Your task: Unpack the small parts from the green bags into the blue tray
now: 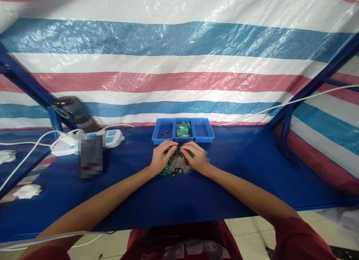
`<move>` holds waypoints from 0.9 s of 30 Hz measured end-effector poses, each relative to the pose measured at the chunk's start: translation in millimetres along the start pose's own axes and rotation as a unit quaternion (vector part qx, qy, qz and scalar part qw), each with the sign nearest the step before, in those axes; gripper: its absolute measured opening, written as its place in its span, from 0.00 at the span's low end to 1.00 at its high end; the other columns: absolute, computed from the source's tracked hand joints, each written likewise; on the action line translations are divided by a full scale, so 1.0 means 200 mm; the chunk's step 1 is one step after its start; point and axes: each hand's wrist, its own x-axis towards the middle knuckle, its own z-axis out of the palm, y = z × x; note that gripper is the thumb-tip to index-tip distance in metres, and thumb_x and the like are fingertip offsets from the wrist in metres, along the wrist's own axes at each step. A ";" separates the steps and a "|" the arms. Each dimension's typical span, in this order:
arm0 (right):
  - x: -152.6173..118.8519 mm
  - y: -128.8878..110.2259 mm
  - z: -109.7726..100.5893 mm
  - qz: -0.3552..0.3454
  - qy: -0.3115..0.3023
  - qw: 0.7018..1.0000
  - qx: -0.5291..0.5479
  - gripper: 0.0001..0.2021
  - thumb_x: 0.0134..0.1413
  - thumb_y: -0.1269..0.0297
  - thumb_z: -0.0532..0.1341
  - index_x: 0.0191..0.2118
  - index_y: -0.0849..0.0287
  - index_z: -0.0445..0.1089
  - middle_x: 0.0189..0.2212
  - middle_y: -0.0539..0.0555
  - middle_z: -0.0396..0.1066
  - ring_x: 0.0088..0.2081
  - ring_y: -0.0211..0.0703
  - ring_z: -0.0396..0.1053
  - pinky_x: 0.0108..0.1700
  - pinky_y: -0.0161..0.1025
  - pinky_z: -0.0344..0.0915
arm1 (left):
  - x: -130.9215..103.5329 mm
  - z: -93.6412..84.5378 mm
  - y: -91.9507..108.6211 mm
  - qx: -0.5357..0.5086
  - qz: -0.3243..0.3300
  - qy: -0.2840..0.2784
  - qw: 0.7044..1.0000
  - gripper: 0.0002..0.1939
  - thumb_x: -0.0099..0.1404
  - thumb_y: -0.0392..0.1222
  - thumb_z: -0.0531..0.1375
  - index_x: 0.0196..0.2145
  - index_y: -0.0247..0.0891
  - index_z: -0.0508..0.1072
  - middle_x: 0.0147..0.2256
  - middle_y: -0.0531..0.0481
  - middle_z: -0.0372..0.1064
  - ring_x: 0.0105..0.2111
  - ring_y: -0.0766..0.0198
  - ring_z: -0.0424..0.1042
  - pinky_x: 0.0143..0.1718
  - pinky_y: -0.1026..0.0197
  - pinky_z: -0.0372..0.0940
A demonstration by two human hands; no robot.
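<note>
My left hand [162, 157] and my right hand [195, 156] are close together over a pile of small dark parts [174, 171] and clear and green plastic bags [179, 163] on the blue table. Thumb and fingers of each hand are pinched together. What sits between the fingertips is too small to name. Just beyond my hands stand three blue trays side by side. A few small dark pieces lie in the left tray [153, 136], green-and-clear bags [183, 129] fill the middle one, and the right tray [211, 134] shows its bare floor.
At the left lie a white power strip [114, 138] with plugs and cables, and a blurred dark object [90, 157]. A dark jar-like container [74, 112] stands behind them. Crumpled white tissue [28, 191] is at the far left. A striped sheet [179, 82] hangs behind the table.
</note>
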 end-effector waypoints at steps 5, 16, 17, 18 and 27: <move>0.00 0.00 0.00 0.005 0.000 1.000 0.003 0.08 0.61 0.65 0.55 0.39 0.58 0.71 0.34 0.56 0.71 0.29 0.38 0.67 0.32 0.36 0.68 | -0.01 0.01 -0.01 -0.006 -0.004 -0.010 1.000 0.11 0.66 0.45 0.56 0.43 0.38 0.73 0.38 0.47 0.74 0.32 0.65 0.74 0.26 0.68 0.68; -0.01 0.01 0.01 -0.012 -0.007 1.000 0.004 0.07 0.60 0.64 0.57 0.39 0.58 0.71 0.35 0.56 0.71 0.31 0.38 0.69 0.34 0.36 0.69 | -0.03 0.02 -0.04 -0.031 -0.002 -0.018 0.999 0.12 0.65 0.43 0.59 0.46 0.39 0.68 0.32 0.52 0.75 0.27 0.67 0.75 0.25 0.69 0.68; -0.01 0.01 0.01 -0.015 -0.007 1.000 0.002 0.07 0.60 0.64 0.57 0.39 0.58 0.71 0.35 0.56 0.71 0.31 0.39 0.69 0.35 0.37 0.69 | -0.03 0.02 -0.04 -0.031 -0.001 -0.019 0.999 0.12 0.65 0.43 0.59 0.45 0.39 0.67 0.32 0.52 0.75 0.27 0.67 0.75 0.26 0.69 0.69; -0.01 0.01 0.01 -0.018 -0.006 1.000 0.001 0.07 0.60 0.64 0.57 0.39 0.58 0.71 0.35 0.56 0.70 0.32 0.39 0.70 0.35 0.37 0.69 | -0.03 0.02 -0.04 -0.031 0.001 -0.020 0.999 0.12 0.65 0.43 0.59 0.45 0.39 0.67 0.32 0.52 0.75 0.27 0.67 0.75 0.25 0.68 0.69; -0.01 0.00 0.00 0.000 -0.024 1.000 0.016 0.07 0.61 0.64 0.56 0.40 0.58 0.70 0.34 0.56 0.70 0.29 0.38 0.68 0.32 0.36 0.68 | -0.02 0.02 -0.03 -0.016 0.020 -0.025 0.999 0.12 0.65 0.45 0.59 0.45 0.38 0.68 0.35 0.50 0.73 0.24 0.69 0.72 0.23 0.69 0.66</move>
